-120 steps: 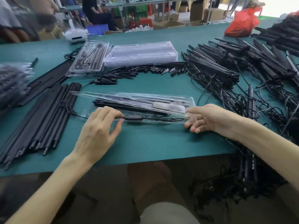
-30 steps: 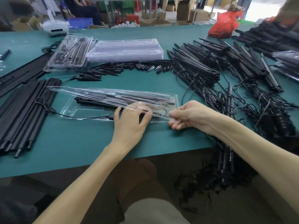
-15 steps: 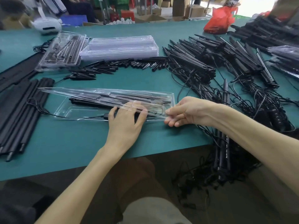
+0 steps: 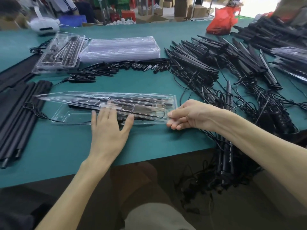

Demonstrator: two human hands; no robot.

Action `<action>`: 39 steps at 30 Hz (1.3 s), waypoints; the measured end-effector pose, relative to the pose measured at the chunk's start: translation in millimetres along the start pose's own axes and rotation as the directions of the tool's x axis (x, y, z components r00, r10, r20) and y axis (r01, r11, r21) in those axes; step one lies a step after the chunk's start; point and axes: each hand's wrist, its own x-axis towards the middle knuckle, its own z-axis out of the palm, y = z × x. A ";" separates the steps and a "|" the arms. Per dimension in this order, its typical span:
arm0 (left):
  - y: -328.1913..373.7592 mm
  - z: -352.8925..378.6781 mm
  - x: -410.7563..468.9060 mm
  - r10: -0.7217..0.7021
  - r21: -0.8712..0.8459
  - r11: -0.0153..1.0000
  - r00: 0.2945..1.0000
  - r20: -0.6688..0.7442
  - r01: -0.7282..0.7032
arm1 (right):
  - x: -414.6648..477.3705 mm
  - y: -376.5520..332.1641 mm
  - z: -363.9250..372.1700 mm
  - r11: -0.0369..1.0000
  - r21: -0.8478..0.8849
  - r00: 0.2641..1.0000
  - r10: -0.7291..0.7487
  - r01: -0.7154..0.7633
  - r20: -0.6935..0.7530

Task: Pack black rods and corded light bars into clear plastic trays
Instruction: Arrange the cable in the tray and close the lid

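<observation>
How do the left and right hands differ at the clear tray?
Pose: the left hand lies flat, fingers straight and spread; the right hand is curled. Contact: the left hand rests on the clear tray, the right hand pinches the right end of its lid. Both touch the same tray.

red bag point(image 4: 221, 22) (far edge), white device point(image 4: 44, 26)
</observation>
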 end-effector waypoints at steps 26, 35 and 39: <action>60.4 9.7 21.6 0.578 0.184 0.747 0.761 0.296 -0.639 | -3.8 -6.9 7.1 0.999 -0.047 1.000 0.028 -0.027 0.012; 52.8 19.3 14.2 0.623 0.204 0.733 0.760 0.183 -0.649 | -0.9 -5.6 5.0 0.997 -0.070 1.000 0.022 -0.022 -0.003; 51.8 23.7 12.9 0.627 0.199 0.739 0.766 0.144 -0.643 | 1.1 -6.1 6.5 0.993 -0.113 0.999 0.026 -0.029 -0.030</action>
